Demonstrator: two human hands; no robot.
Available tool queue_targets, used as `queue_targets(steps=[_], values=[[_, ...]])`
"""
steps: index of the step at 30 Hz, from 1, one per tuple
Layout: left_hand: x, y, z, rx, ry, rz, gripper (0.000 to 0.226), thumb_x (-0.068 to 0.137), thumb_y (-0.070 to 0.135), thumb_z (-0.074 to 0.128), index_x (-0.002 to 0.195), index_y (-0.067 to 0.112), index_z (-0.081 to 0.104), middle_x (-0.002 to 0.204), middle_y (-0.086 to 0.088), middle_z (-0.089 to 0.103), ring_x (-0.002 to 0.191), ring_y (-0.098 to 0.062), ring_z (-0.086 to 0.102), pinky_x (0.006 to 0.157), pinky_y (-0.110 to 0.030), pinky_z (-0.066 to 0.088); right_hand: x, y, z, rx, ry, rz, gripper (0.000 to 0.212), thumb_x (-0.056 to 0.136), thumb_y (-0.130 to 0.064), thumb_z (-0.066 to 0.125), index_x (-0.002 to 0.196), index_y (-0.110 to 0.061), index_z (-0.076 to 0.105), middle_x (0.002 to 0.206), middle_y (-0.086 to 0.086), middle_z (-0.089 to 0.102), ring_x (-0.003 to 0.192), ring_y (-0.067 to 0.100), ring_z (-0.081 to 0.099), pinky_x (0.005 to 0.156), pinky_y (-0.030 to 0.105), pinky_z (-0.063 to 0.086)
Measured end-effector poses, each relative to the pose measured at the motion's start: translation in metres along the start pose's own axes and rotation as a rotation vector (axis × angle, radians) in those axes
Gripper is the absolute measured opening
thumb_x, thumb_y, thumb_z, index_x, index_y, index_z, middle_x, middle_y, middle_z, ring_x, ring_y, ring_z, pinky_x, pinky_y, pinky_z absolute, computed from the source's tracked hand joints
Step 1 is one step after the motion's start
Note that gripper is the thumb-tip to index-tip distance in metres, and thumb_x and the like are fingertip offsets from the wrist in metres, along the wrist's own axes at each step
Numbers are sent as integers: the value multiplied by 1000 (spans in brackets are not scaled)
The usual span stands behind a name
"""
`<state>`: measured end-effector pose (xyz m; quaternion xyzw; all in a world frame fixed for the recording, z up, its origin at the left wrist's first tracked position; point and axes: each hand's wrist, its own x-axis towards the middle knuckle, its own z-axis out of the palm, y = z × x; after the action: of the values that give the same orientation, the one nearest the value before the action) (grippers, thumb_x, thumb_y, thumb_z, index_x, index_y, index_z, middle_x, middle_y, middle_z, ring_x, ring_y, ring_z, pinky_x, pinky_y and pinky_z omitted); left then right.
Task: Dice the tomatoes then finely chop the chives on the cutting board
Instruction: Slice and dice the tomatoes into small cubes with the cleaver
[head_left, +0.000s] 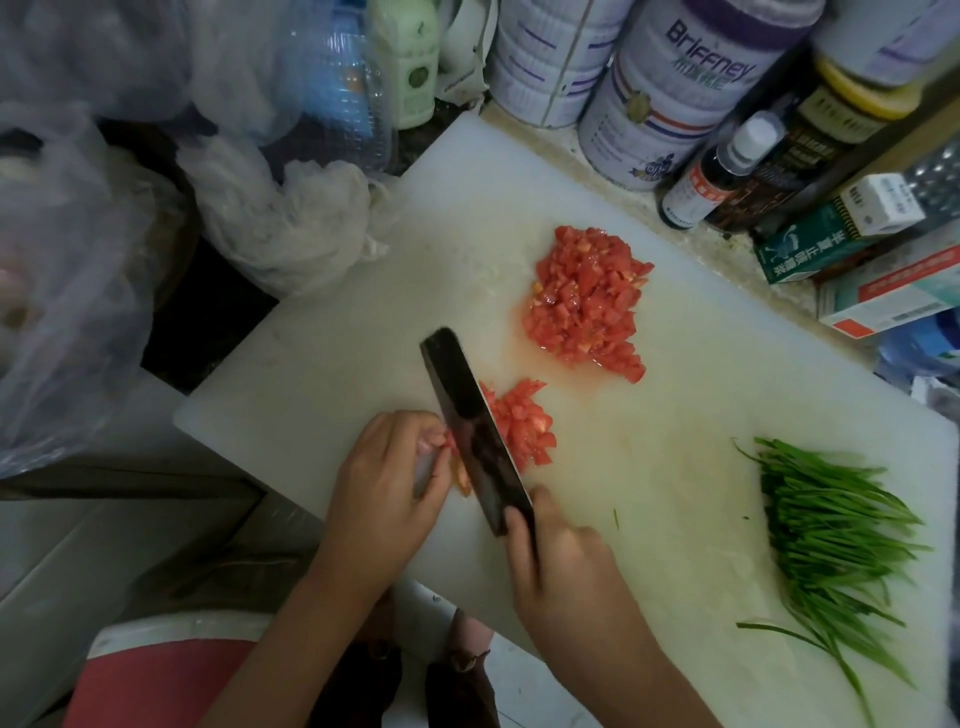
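Chives (831, 545) lie near-to-far; right hand (561, 571) grips cleaver (478, 431).

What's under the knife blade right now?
A last bit of tomato, pinched by the left hand, pokes out beside the knife. Fresh dice lie on its other side. Whatever is directly beneath is hidden.

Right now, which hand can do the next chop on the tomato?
The right hand: it grips the cleaver, whose blade stands against the tomato piece that the left hand holds steady.
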<state>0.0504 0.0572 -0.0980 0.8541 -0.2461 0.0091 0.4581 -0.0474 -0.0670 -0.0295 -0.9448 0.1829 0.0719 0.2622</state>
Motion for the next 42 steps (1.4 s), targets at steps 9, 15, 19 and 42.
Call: queue_targets(steps=[9, 15, 19, 42], values=[[-2, 5, -1, 18, -41, -22, 19, 88, 22, 50, 98, 9, 59, 92, 6, 54, 87, -8, 49, 80, -13, 40, -25, 14, -30, 188, 116, 188, 20, 86, -65, 32, 89, -47, 37, 55, 5, 44, 66, 28, 53, 54, 30, 35], [-12, 6, -12, 78, -238, 62, 55, 86, 45, 59, 126, 8, 56, 128, -4, 49, 121, -11, 45, 108, -9, 25, -21, 36, -30, 174, 98, 133, 34, 81, -72, 22, 82, -41, 37, 51, 3, 43, 49, 22, 46, 48, 30, 35], [-8, 3, -13, 116, -277, 112, 49, 90, 42, 58, 130, 14, 53, 132, -3, 45, 121, -12, 46, 109, -8, 27, -12, 30, -28, 185, 52, 81, 44, 78, -65, 20, 84, -27, 42, 44, -3, 34, 47, 22, 44, 49, 38, 35], [18, 9, 4, 210, -237, 37, 68, 79, 62, 55, 126, 13, 58, 116, 0, 54, 101, -11, 53, 80, -16, 40, -1, 20, -15, -219, -83, 103, 28, 91, -41, 31, 100, -19, 46, 43, 3, 48, 42, 26, 56, 40, 29, 18]])
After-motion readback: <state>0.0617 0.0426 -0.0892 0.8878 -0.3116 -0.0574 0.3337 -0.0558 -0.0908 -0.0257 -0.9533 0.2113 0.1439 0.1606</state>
